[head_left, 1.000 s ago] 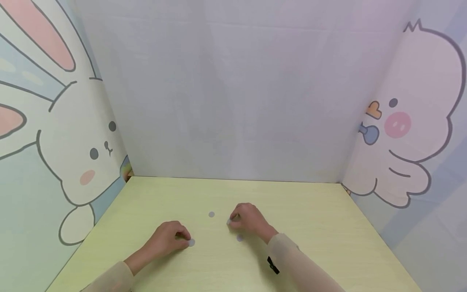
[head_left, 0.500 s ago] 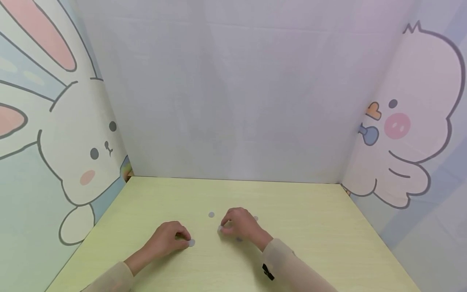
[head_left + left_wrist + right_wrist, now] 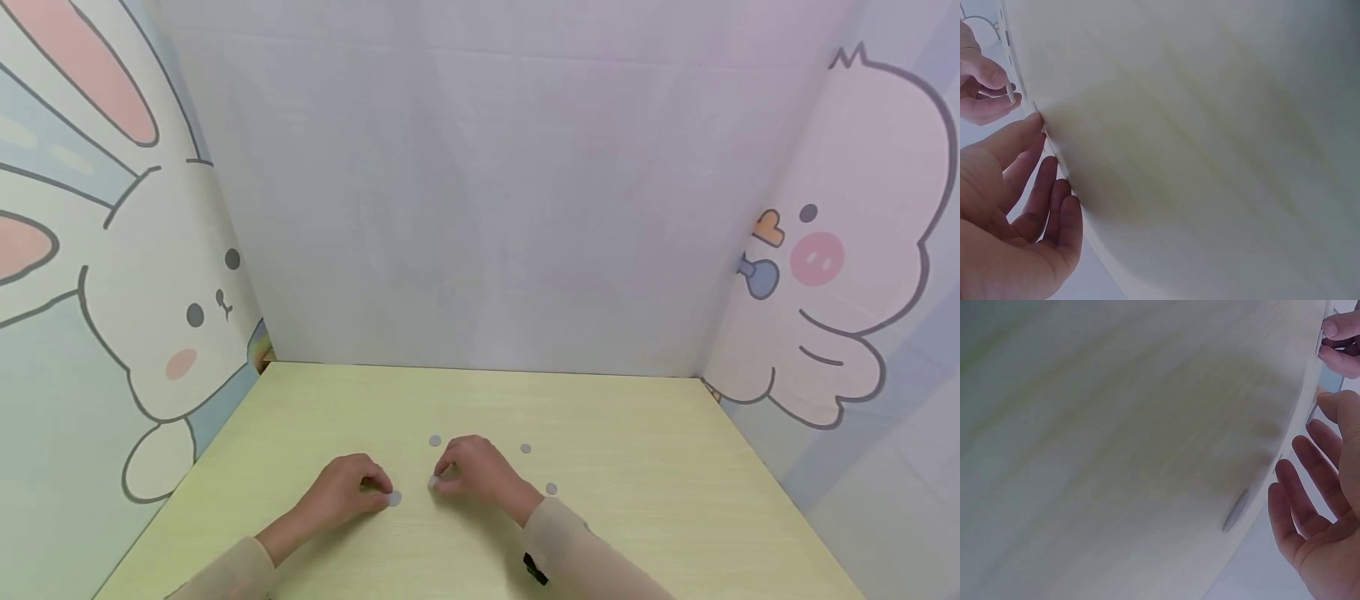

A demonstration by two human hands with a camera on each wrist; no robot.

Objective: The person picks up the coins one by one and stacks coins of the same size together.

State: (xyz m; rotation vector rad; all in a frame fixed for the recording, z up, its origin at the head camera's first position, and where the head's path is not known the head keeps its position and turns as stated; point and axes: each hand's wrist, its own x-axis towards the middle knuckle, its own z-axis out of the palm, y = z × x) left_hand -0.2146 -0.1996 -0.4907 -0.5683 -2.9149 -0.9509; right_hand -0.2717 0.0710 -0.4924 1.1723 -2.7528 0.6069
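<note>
In the head view my left hand [image 3: 347, 492] pinches a small silver-grey coin [image 3: 394, 498] between thumb and fingertips, low at the table. My right hand [image 3: 476, 471] pinches a similar coin [image 3: 434, 482] a short way to its right, with a gap between the two coins. The left wrist view shows the right hand's coin [image 3: 1011, 92] edge-on between its fingertips. In the right wrist view the other fingers of that hand are loosely bent, and a thin grey coin [image 3: 1235, 510] lies flat on the table near them.
On the pale yellow table [image 3: 637, 433] lie more coins: one coin [image 3: 435, 440] beyond the hands, another coin [image 3: 526, 448] to the right, and a coin [image 3: 551, 488] beside the right sleeve. A pale cloth [image 3: 480, 208] stands behind the table's back edge.
My right hand has moved left and nearer to me with its coin, toward the left hand. Two coins at the right have come into sight; one is now hidden by that hand. My left hand stays put.
</note>
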